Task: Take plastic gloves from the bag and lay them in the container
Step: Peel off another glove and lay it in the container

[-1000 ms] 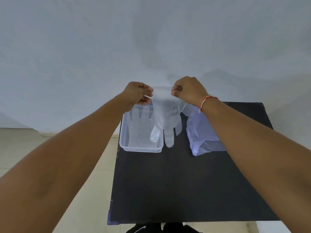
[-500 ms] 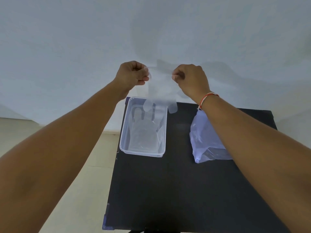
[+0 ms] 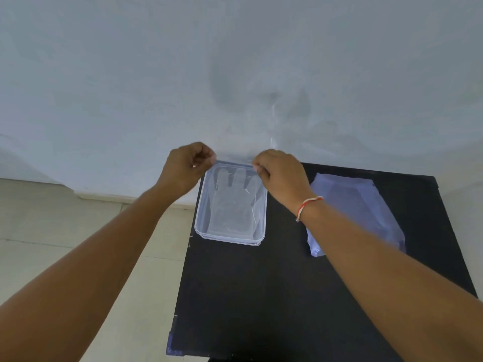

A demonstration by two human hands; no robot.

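Observation:
A clear plastic glove (image 3: 231, 202) hangs down into the clear rectangular container (image 3: 201, 218) at the table's far left, its fingers spread toward the bottom. My left hand (image 3: 187, 165) pinches the glove's cuff at the left corner, and my right hand (image 3: 279, 173) pinches the right corner, both over the container's far edge. Other clear gloves seem to lie flat inside; I cannot tell how many. The plastic bag (image 3: 358, 210) of gloves lies on the table to the right of the container, partly behind my right forearm.
The black table (image 3: 261, 296) stands against a pale wall. Its left edge runs just beside the container, with tiled floor (image 3: 65, 244) beyond. The bag lies close to the table's right edge.
Both hands came down from in front of the wall with the glove stretched between them. The glove now hangs inside the container instead of above it.

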